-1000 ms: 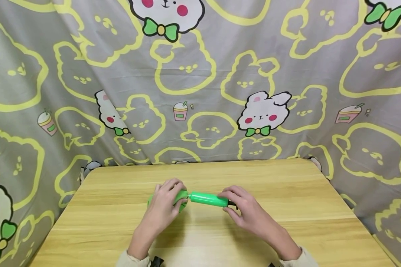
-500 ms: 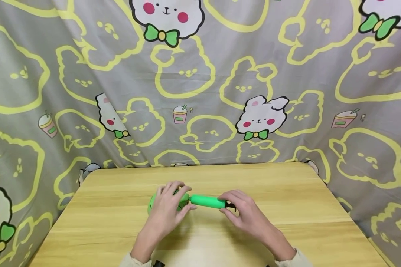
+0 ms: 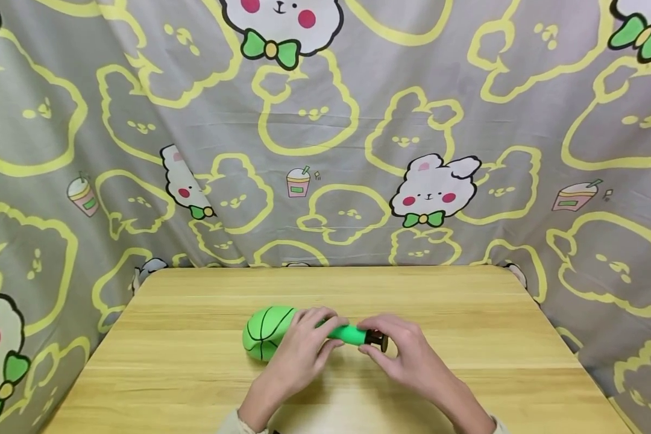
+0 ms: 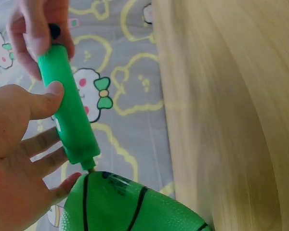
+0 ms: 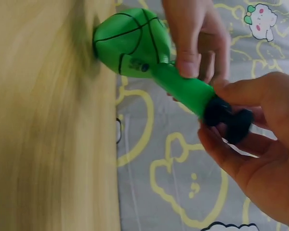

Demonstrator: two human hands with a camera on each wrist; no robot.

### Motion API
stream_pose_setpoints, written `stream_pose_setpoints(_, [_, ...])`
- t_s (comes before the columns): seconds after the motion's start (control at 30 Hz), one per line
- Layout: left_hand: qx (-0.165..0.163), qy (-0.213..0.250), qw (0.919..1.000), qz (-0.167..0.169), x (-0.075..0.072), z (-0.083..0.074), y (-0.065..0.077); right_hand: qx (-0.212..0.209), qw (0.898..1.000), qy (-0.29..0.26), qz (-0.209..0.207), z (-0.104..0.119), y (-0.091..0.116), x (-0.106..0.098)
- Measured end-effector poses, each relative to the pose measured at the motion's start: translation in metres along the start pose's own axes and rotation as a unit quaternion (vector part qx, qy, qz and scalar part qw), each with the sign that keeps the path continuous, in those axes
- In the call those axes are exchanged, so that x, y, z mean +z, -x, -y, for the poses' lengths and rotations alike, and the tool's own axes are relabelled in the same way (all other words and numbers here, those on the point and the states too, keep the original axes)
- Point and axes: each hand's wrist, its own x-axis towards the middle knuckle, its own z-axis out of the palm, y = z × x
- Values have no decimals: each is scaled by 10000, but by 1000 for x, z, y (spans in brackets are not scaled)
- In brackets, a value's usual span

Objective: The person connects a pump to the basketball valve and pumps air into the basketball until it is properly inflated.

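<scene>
A green ball with black seam lines lies on the table, partly deflated, with a dent in its side. A green hand pump is joined to it by a thin needle, seen in the left wrist view. My left hand holds the pump's barrel, thumb on one side and fingers on the other, close to the ball. At the far end, my right hand pinches the barrel with thumb and fingertips, around the base of the black handle. The handle sits close against the barrel.
The wooden table spreads around both hands. Behind it and along both sides hangs a grey curtain printed with yellow outlines and white cartoon animals.
My left hand has moved right, off the ball and onto the pump's barrel, uncovering more of the ball. My right hand stays at the handle end, shifted slightly right.
</scene>
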Motion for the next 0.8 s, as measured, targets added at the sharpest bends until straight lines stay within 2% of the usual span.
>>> stream_pose_setpoints(0.13, [20,-62,10000,-69,-2,1,-2,24,9992,-345,179,6,4,-12])
stream_pose_setpoints(0.23, [-28,2,10000,-69,-3,0,-3,-31,9982,-585,102,7,7,-15])
stream_pose_setpoints(0.4, [-13,598,9982,106,0,-3,-2,-82,9979,-642,-98,5,9,-11])
stream_pose_setpoints(0.53, [37,1014,9948,51,2,-5,-5,70,9969,-759,-172,6,8,-7])
stream_pose_setpoints(0.63, [49,1043,9945,-7,4,-5,-9,161,9956,-905,-182,6,6,-7])
stream_pose_setpoints(0.8, [120,989,9950,7,7,-6,-11,-114,9943,-994,-378,5,4,-8])
